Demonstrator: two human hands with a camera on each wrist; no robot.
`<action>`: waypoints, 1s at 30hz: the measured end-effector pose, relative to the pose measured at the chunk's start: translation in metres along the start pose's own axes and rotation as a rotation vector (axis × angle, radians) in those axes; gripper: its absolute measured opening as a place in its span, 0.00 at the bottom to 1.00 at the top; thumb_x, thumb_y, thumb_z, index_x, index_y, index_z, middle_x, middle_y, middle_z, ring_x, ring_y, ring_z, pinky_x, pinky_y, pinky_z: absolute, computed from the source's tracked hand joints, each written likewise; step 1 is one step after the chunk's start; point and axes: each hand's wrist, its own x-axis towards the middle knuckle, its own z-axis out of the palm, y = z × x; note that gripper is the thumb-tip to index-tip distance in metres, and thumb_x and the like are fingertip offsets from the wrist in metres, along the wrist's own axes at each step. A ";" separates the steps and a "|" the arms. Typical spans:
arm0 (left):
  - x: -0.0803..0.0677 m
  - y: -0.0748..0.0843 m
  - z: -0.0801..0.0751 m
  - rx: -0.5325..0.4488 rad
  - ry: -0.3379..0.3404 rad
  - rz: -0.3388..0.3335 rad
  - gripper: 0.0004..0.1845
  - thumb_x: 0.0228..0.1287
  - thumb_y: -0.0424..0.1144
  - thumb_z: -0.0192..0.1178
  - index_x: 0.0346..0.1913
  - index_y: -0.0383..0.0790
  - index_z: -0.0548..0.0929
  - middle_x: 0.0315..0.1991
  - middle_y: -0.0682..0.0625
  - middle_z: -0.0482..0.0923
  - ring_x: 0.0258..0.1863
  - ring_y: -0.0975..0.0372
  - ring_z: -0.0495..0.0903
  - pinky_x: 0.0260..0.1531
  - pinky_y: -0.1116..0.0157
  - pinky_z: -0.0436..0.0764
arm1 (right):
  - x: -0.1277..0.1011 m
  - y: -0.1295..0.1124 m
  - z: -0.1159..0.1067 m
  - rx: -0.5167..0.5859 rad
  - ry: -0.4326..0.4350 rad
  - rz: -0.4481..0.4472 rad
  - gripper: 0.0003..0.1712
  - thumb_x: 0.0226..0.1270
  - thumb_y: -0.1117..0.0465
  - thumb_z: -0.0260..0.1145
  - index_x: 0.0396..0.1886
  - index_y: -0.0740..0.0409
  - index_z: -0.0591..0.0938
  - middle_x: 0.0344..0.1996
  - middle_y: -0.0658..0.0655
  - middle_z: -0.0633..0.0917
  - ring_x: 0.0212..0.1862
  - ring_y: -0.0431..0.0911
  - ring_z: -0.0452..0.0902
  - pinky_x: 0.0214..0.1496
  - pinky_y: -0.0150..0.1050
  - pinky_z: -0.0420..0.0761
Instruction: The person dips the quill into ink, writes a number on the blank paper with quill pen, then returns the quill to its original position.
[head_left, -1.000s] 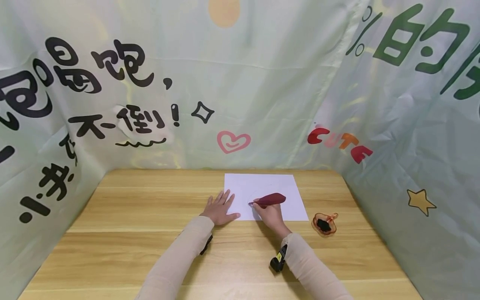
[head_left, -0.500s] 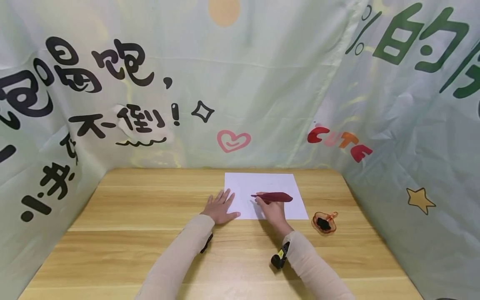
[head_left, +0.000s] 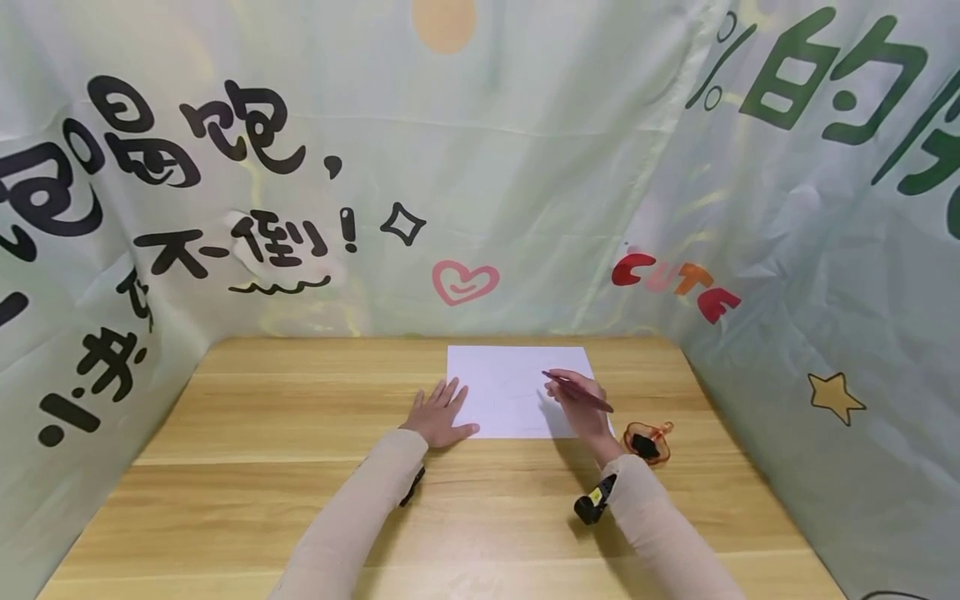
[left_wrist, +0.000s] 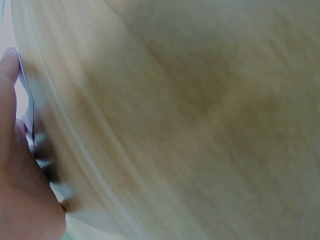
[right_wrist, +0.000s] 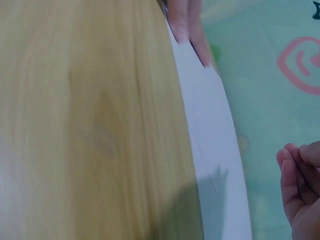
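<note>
My left hand (head_left: 437, 417) lies with fingers spread over the left edge of a white sheet of paper (head_left: 498, 379), pressing it against the table. In the left wrist view this hand (left_wrist: 25, 195) shows only at the left side. My right hand (head_left: 583, 408) pinches a dark red feather quill pen (head_left: 592, 398) above the right part of the sheet, its tip pointing left and its shadow on the paper. In the right wrist view the fingers and thumb of my right hand (right_wrist: 305, 195) come together, with the quill hidden. Faint thin lines mark the paper (right_wrist: 215, 125).
An orange translucent dish (head_left: 663, 430) with something black inside stands on the wooden table (head_left: 315, 483), just right of my right wrist. Printed fabric (head_left: 525, 167) hangs around the table's back and sides. Each wrist carries a small black camera (head_left: 594, 500).
My right hand has lifted the quill off the middle of the paper and moved right, towards the dish, turning the feather edge-on. My left hand has stayed in place.
</note>
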 end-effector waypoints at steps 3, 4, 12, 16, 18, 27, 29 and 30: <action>0.001 -0.001 0.003 0.006 0.008 0.003 0.47 0.63 0.73 0.40 0.77 0.52 0.42 0.78 0.53 0.32 0.76 0.55 0.34 0.69 0.42 0.38 | -0.001 -0.007 -0.013 -0.018 0.036 -0.009 0.11 0.58 0.85 0.59 0.40 0.92 0.73 0.27 0.79 0.81 0.27 0.33 0.82 0.32 0.25 0.81; 0.001 -0.002 0.004 0.009 0.007 0.003 0.47 0.63 0.73 0.40 0.77 0.52 0.42 0.78 0.53 0.32 0.76 0.55 0.34 0.69 0.42 0.38 | -0.001 -0.007 -0.018 -0.031 0.049 -0.008 0.11 0.58 0.84 0.59 0.40 0.92 0.74 0.26 0.74 0.83 0.27 0.33 0.82 0.32 0.25 0.81; -0.001 0.001 0.000 0.003 -0.006 -0.010 0.46 0.64 0.72 0.41 0.77 0.52 0.41 0.78 0.53 0.32 0.76 0.56 0.33 0.69 0.42 0.37 | -0.005 -0.005 -0.055 -0.208 0.115 0.015 0.12 0.58 0.80 0.63 0.42 0.84 0.79 0.31 0.64 0.87 0.33 0.45 0.85 0.36 0.22 0.79; -0.003 0.003 -0.004 -0.011 0.001 -0.006 0.46 0.65 0.70 0.43 0.77 0.51 0.43 0.78 0.51 0.33 0.76 0.55 0.33 0.69 0.41 0.37 | -0.008 -0.010 -0.068 -0.563 0.147 -0.035 0.12 0.58 0.75 0.67 0.43 0.74 0.83 0.40 0.70 0.86 0.42 0.61 0.83 0.42 0.13 0.69; -0.003 0.003 -0.004 0.001 -0.004 -0.008 0.46 0.65 0.70 0.42 0.77 0.51 0.42 0.78 0.52 0.32 0.76 0.55 0.33 0.69 0.42 0.37 | -0.010 -0.011 -0.074 -0.672 0.157 0.037 0.13 0.59 0.71 0.68 0.45 0.70 0.84 0.43 0.69 0.85 0.46 0.63 0.82 0.41 0.10 0.63; -0.004 0.004 -0.004 -0.004 0.008 0.004 0.45 0.66 0.69 0.42 0.77 0.49 0.44 0.78 0.50 0.34 0.76 0.54 0.34 0.69 0.42 0.37 | -0.012 0.002 -0.103 -0.479 0.234 0.192 0.15 0.61 0.74 0.65 0.49 0.69 0.84 0.40 0.67 0.86 0.35 0.21 0.78 0.31 0.17 0.75; -0.004 0.004 -0.005 -0.006 0.004 0.004 0.45 0.66 0.68 0.43 0.77 0.49 0.44 0.78 0.50 0.34 0.76 0.54 0.34 0.69 0.42 0.37 | -0.013 0.003 -0.108 -0.343 0.270 0.215 0.16 0.61 0.75 0.64 0.50 0.71 0.82 0.36 0.61 0.88 0.33 0.23 0.79 0.32 0.20 0.77; -0.004 0.005 -0.005 -0.006 0.000 0.003 0.45 0.66 0.68 0.42 0.77 0.49 0.44 0.78 0.50 0.34 0.76 0.54 0.33 0.69 0.42 0.36 | -0.013 0.003 -0.110 -0.272 0.291 0.232 0.17 0.61 0.75 0.64 0.51 0.73 0.81 0.34 0.57 0.89 0.33 0.25 0.81 0.35 0.20 0.78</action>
